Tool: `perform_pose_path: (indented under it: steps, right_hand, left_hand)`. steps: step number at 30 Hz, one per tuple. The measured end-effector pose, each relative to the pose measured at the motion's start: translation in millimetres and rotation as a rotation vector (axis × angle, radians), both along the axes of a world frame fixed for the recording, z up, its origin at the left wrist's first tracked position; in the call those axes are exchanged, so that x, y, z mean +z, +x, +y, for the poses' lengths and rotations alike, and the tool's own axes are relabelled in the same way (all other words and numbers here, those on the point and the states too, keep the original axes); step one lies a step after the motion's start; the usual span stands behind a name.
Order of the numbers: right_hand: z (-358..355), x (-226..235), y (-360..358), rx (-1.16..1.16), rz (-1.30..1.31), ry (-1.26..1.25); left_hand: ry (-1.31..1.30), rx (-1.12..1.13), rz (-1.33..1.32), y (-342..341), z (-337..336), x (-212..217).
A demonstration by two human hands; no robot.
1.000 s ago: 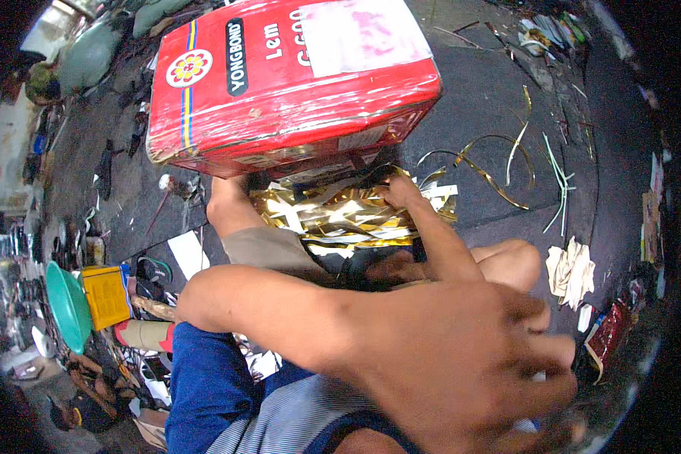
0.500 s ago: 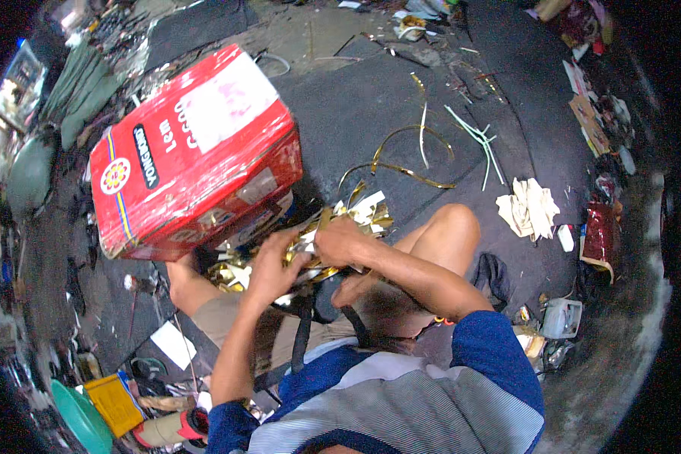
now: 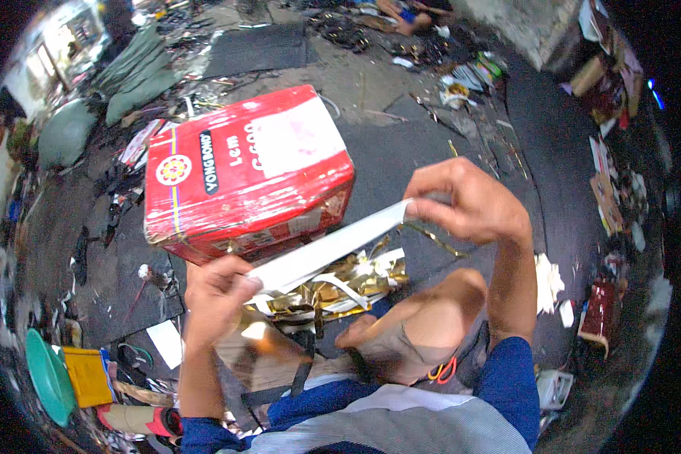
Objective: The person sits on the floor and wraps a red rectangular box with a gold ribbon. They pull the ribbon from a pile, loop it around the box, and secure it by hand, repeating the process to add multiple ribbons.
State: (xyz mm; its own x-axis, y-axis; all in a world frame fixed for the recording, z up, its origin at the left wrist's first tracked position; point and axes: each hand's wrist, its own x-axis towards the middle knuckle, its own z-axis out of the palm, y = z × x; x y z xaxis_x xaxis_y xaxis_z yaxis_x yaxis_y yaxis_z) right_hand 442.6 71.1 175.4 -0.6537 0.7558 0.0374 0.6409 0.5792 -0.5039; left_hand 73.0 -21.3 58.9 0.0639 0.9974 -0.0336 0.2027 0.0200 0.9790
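Where scuffed dark matting (image 3: 390, 155) covers the littered floor, grey-green sacks (image 3: 68, 135) slump beyond a glossy, boxy red carton (image 3: 219, 178); the left hand (image 3: 216, 291) and right hand (image 3: 477, 200), fingertips pinched closed, hold opposite ends of a smooth, flat white strip (image 3: 333, 246) above crinkled metallic gold foil (image 3: 363, 286).

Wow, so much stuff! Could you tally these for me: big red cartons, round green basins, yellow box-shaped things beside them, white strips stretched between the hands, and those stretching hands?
Red carton: 1
Green basin: 1
Yellow box-shaped thing: 1
White strip: 1
Hands: 2 (left hand, right hand)
Total: 6
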Motion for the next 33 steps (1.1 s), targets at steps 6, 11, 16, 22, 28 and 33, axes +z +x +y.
perform_pose_path:
  steps: [6,11,16,22,28,33]
  right_hand:
    - [97.5,-12.1,-42.2,0.077,0.256,-0.256]
    - [150.5,-65.6,-92.8,-0.138,0.231,0.071]
    - [144.0,-72.1,-120.5,-0.252,0.217,0.179]
    - [128.0,-79.7,-107.0,-0.227,0.158,0.500]
    - [126.4,-87.5,-91.2,-0.118,0.194,0.649]
    - [123.4,-83.5,-90.5,-0.049,0.135,0.618]
  left_hand:
    - [0.164,0.146,0.365,-130.1,60.2,64.9]
    - [0.738,0.474,1.155,-77.6,138.7,64.5]
    - [0.566,-0.097,0.288,44.7,223.7,-1.9]
    - [0.648,-0.056,0.473,64.9,212.4,4.6]
    - [0.746,-0.047,0.484,71.2,208.3,-1.0]
    - [0.975,-0.105,0.556,64.6,215.5,-12.4]
